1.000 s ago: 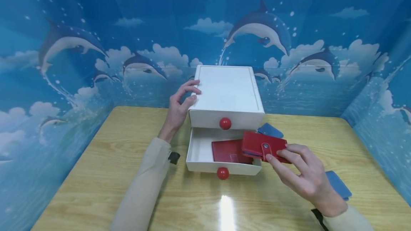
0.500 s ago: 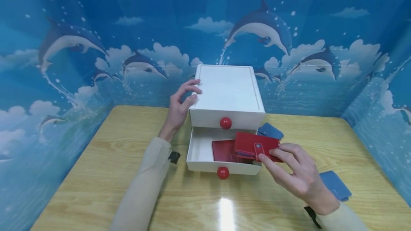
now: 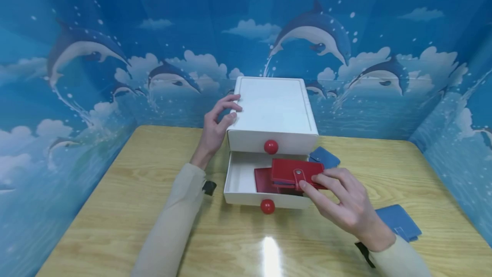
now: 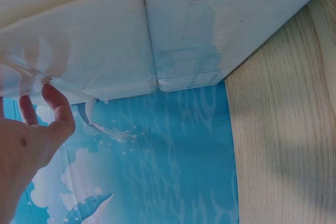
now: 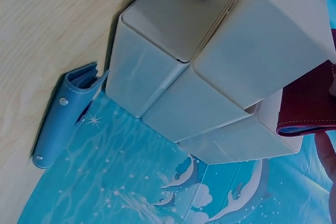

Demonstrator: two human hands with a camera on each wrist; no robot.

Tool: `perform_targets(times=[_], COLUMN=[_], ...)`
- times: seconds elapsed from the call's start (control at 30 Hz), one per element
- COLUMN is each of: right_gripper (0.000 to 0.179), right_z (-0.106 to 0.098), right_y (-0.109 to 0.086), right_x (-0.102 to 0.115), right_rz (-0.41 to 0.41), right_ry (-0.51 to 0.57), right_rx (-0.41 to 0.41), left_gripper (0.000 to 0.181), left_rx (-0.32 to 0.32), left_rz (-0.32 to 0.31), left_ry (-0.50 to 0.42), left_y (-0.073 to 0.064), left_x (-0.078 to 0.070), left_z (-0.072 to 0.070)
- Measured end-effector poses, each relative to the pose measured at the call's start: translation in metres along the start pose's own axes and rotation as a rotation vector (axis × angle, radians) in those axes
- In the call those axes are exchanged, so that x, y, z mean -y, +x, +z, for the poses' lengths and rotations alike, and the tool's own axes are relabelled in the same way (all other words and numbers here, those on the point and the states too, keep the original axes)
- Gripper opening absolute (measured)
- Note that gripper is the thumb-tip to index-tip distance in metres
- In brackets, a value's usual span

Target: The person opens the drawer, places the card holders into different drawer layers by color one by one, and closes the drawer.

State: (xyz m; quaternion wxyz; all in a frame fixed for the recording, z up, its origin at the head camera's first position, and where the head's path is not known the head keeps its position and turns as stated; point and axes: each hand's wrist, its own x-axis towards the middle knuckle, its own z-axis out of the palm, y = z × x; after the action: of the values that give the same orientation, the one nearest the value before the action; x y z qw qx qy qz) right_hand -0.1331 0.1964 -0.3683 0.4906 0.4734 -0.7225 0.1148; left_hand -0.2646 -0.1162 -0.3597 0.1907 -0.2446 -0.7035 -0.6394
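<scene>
A white drawer box (image 3: 274, 104) with red knobs stands on the table, its lower drawer (image 3: 240, 174) pulled out. My left hand (image 3: 215, 125) rests on the left edge of the box top, fingers loosely bent; the left wrist view shows its fingertips against the white side. With my right hand (image 3: 347, 200) I pinch a red wallet (image 3: 290, 170) with a snap strap by its right end, thumb at the near edge. It is held over the right part of the drawer, overlapping a darker red wallet (image 3: 262, 179) that lies inside. The right wrist view catches the held wallet (image 5: 310, 100) at its edge.
Right of the box lies a blue wallet (image 3: 324, 157) with a snap, close to its side. Another blue wallet (image 3: 399, 221) is on the table beyond my right wrist. The upper drawer, with its red knob (image 3: 270, 147), is closed. A dolphin-print curtain (image 3: 173, 33) surrounds the table.
My right hand has moved left with the red wallet, bringing it farther over the open drawer and covering more of the dark red wallet. My left hand has stayed on the box.
</scene>
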Motion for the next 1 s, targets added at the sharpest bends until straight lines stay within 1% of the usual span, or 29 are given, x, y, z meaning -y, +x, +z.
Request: perform_targets(times=[0.13, 0.23, 0.43, 0.67, 0.77, 0.83, 0.87, 0.93, 1.0], right_gripper=[0.031, 0.031, 0.035, 0.037, 0.038, 0.030, 0.029, 0.036, 0.045], right_z=[0.003, 0.003, 0.004, 0.007, 0.007, 0.006, 0.006, 0.006, 0.006], right_y=[0.003, 0.006, 0.011, 0.019, 0.021, 0.022, 0.023, 0.025, 0.026], right_x=[-0.001, -0.001, 0.000, 0.002, 0.002, 0.002, 0.002, 0.002, 0.002], right_rz=[0.001, 0.009, 0.047, 0.088, 0.109, 0.130, 0.142, 0.164, 0.177], right_ry=[0.007, 0.016, 0.022, 0.065, 0.085, 0.105, 0.113, 0.131, 0.143], right_rx=[0.001, 0.016, 0.092, 0.166, 0.232, 0.294, 0.324, 0.368, 0.389], left_gripper=[0.025, 0.025, 0.027, 0.028, 0.029, 0.029, 0.028, 0.028, 0.028], left_rx=[-0.001, -0.001, -0.002, -0.005, -0.005, -0.005, -0.005, -0.006, -0.006], left_rz=[-0.001, -0.003, -0.009, -0.002, -0.001, -0.006, -0.010, -0.018, -0.023], left_ry=[-0.003, -0.003, 0.001, 0.006, 0.004, 0.006, 0.009, 0.016, 0.021], left_y=[0.001, 0.001, 0.000, 0.000, 0.000, 0.000, 0.000, 0.000, 0.000], left_x=[-0.001, -0.001, -0.001, -0.001, 0.000, -0.001, -0.001, -0.002, -0.002], left_z=[0.000, 0.000, 0.000, 0.001, 0.001, 0.001, 0.001, 0.001, 0.001])
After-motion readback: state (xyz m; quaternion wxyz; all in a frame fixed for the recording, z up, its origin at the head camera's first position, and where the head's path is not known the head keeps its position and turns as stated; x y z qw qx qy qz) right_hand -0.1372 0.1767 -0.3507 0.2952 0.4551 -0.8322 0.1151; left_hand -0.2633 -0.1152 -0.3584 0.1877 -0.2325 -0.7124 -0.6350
